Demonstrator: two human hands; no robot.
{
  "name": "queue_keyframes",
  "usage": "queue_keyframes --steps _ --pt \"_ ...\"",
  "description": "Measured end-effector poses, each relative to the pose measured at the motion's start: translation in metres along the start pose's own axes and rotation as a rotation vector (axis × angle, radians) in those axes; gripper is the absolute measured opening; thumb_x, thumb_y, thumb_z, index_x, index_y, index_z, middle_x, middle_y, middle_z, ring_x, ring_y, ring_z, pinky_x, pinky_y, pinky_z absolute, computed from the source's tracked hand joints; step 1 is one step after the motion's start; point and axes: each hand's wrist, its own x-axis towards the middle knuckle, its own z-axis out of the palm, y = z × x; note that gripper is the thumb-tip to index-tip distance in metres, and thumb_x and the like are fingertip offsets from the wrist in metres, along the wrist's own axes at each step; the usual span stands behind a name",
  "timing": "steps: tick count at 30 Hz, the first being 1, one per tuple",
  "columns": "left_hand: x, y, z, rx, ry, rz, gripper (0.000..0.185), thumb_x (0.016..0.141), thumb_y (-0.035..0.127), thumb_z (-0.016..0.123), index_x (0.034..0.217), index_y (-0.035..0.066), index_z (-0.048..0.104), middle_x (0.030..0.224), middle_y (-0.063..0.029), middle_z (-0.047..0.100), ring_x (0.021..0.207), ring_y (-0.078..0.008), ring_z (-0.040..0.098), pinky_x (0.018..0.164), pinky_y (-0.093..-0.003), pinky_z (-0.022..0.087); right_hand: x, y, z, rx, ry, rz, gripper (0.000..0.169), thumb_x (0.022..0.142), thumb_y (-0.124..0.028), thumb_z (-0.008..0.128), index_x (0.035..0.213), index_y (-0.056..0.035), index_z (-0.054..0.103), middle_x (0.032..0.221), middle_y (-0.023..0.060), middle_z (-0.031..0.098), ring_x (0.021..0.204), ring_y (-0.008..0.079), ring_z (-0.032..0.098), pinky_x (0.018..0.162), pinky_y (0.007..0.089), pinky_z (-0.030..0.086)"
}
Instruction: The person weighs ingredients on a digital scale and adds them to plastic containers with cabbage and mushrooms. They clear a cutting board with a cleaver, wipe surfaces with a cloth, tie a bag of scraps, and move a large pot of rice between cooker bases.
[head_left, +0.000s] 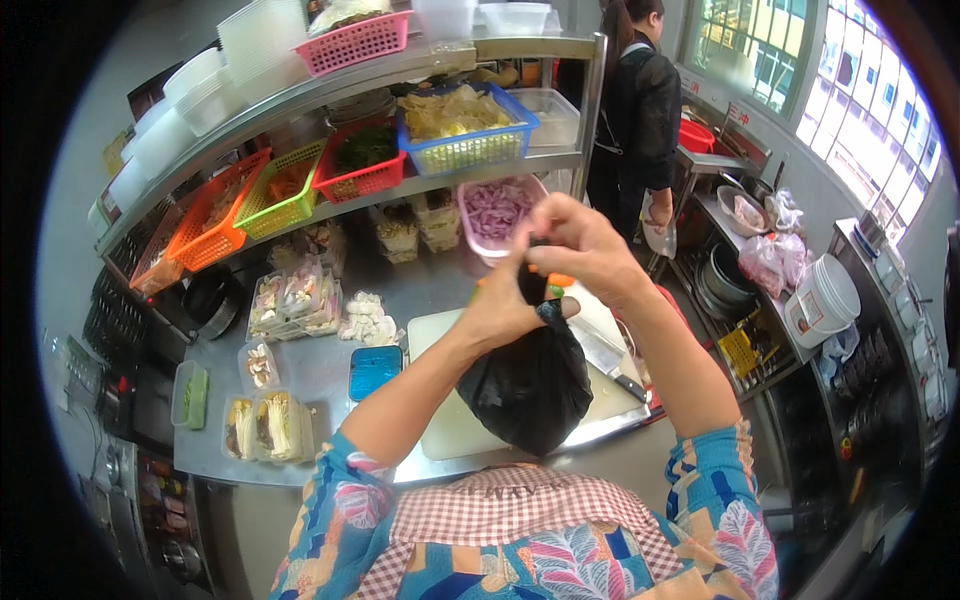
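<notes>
A full black plastic bag (525, 390) hangs in front of my body, above a white cutting board (442, 427). My left hand (499, 300) is closed around the bag's gathered neck. With bent fingers, my right hand (589, 244) pinches the twisted top of the bag just above the left. What the bag holds is hidden. On the board, right of the bag, lies a cleaver (596, 349) with a black handle. Behind my hands, bits of orange and green food are partly covered. A pink basket of sliced purple onion (501, 206) stands beyond them.
Left on the steel table are a blue-topped scale (376, 373), crumpled white cloth or plastic (369, 319), and tubs of enoki mushrooms (277, 427). A steel shelf (420, 184) with colored baskets spans the back. A person (634, 127) in dark clothing stands at back right.
</notes>
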Motion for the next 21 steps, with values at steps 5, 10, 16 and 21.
queue_keyframes --steps 5,10,16,21 --pt "0.001 -0.032 -0.007 -0.143 -0.288 -0.384 0.064 0.096 0.057 0.028 0.131 0.005 0.044 0.080 -0.0105 0.061 0.053 -0.0149 0.054 0.052 -0.0242 0.044 -0.052 0.047 -0.017 0.400 0.270 0.099 0.027 0.075 0.001 0.065 0.092 -0.0082 0.047 0.085 0.0014 0.051 0.075 0.0104 0.055 0.067 0.0251 0.045" --pt "-0.031 -0.093 -0.027 -0.738 -0.316 -0.553 0.063 0.099 0.052 0.022 0.136 0.003 0.037 0.098 -0.0282 0.065 0.051 -0.0185 0.052 0.055 -0.0260 0.045 -0.124 0.084 0.046 -0.423 0.186 -0.126 0.022 0.078 -0.001 0.064 0.093 -0.0053 0.049 0.089 0.0020 0.053 0.084 0.0148 0.055 0.078 0.0281 0.046" --pt "-0.043 -0.089 -0.008 -0.450 -0.399 -0.558 0.036 0.098 0.035 0.039 0.080 0.010 0.058 0.063 0.0048 0.042 0.054 -0.0064 0.043 0.049 -0.0172 0.031 -0.176 0.173 0.034 0.191 0.627 0.087 0.012 0.086 -0.002 0.053 0.097 -0.0047 0.049 0.108 0.0126 0.061 0.100 0.0193 0.057 0.090 0.0311 0.044" --pt "-0.052 -0.055 0.011 0.530 -0.313 0.096 0.026 0.088 0.027 0.048 0.078 0.007 0.061 0.078 -0.0171 0.062 0.075 -0.0383 0.057 0.072 -0.0451 0.045 -0.095 0.116 0.032 0.130 0.171 0.229 0.028 0.087 -0.008 0.054 0.114 0.0001 0.052 0.113 0.0090 0.057 0.104 0.0152 0.054 0.091 0.0288 0.043"
